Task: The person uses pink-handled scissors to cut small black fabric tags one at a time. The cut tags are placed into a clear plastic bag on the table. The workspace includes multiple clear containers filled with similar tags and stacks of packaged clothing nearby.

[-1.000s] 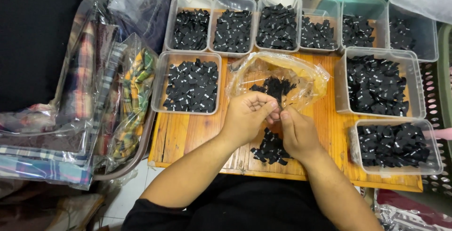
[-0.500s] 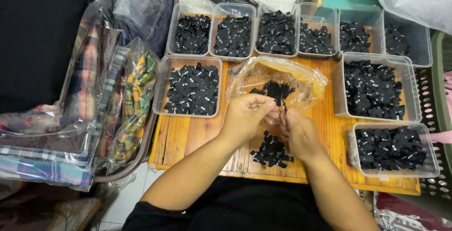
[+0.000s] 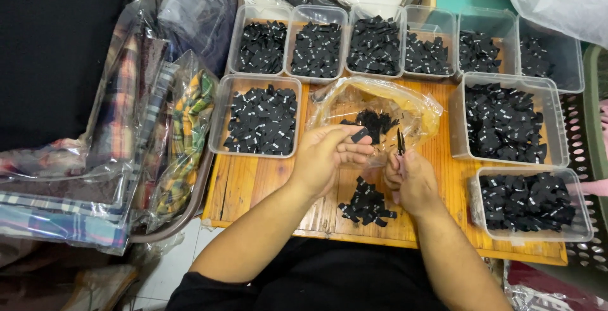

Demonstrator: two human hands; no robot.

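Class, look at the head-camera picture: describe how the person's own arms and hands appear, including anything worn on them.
Both forearms are bare from above the elbow down. The left hand and right hand wear no gloves; no rings, watch or bracelet show. Short black sleeves of a black top begin at the picture's lower edge.

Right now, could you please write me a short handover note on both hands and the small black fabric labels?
Left hand: pinches one small black fabric label between thumb and fingers, above the wooden table.
Right hand: grips small black snips, tips up, close to that label.
Things: an open clear plastic bag behind the hands holds more black labels; a loose pile of black labels lies on the table between the wrists.
Done: clear plastic tubs around the table hold black labels.
Left: the labels in the bag and the loose pile are not in tubs.
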